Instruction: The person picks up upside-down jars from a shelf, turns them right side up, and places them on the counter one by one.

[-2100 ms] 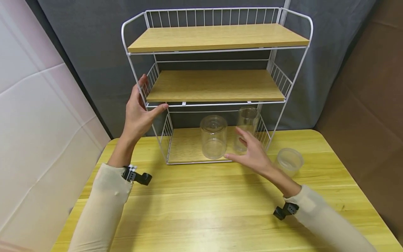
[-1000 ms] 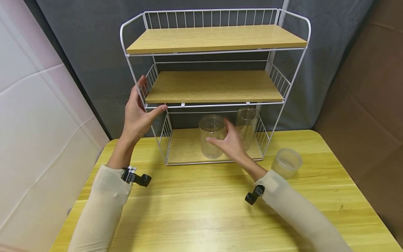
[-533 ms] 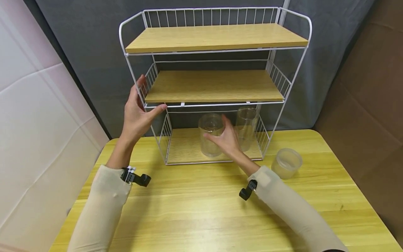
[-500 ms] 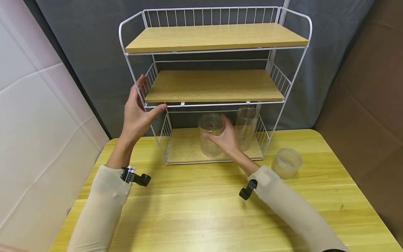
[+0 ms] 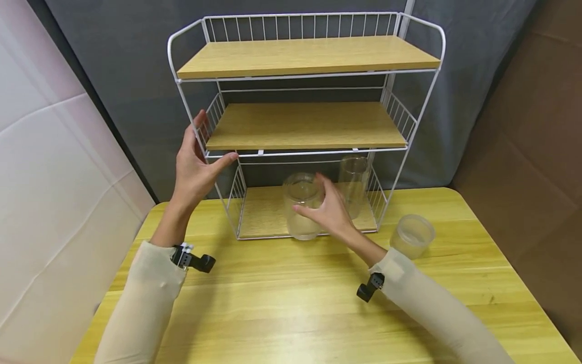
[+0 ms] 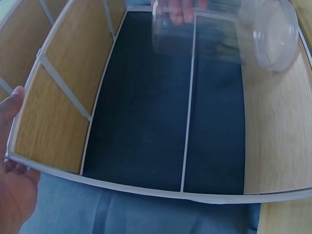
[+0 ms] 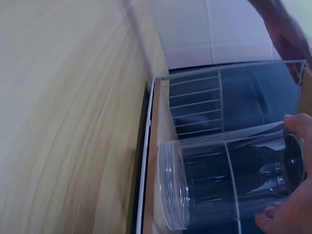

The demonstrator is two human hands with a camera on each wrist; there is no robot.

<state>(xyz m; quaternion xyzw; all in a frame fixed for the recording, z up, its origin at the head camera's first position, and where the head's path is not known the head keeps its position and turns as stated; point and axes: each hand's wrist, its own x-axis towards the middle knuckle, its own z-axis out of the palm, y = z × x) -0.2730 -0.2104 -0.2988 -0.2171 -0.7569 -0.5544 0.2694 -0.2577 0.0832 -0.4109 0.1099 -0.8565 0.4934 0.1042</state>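
A three-tier wire rack [image 5: 307,150] with wooden shelves stands at the back of the table. My left hand [image 5: 193,162] grips its left side at the middle tier, thumb along the front rail. In the bottom tier my right hand [image 5: 334,210] holds a clear jar [image 5: 297,220] from its right, thumb in front and fingers behind. The right wrist view shows the jar's ringed end [image 7: 173,187] by the bottom shelf and my hand around the opposite end. A taller, narrower clear jar [image 5: 352,177] stands just behind and right of that hand.
A low translucent round container [image 5: 413,235] sits on the wooden table [image 5: 273,303], right of the rack. Both upper shelves are bare boards with wire sides. Grey cloth [image 5: 127,76] hangs behind, with a white panel [image 5: 54,177] left and a brown one [image 5: 523,151] right.
My right hand has gone from between the two jars to the wider one and taken hold of it. That jar has come forward to the shelf's front edge. My left hand stays put.
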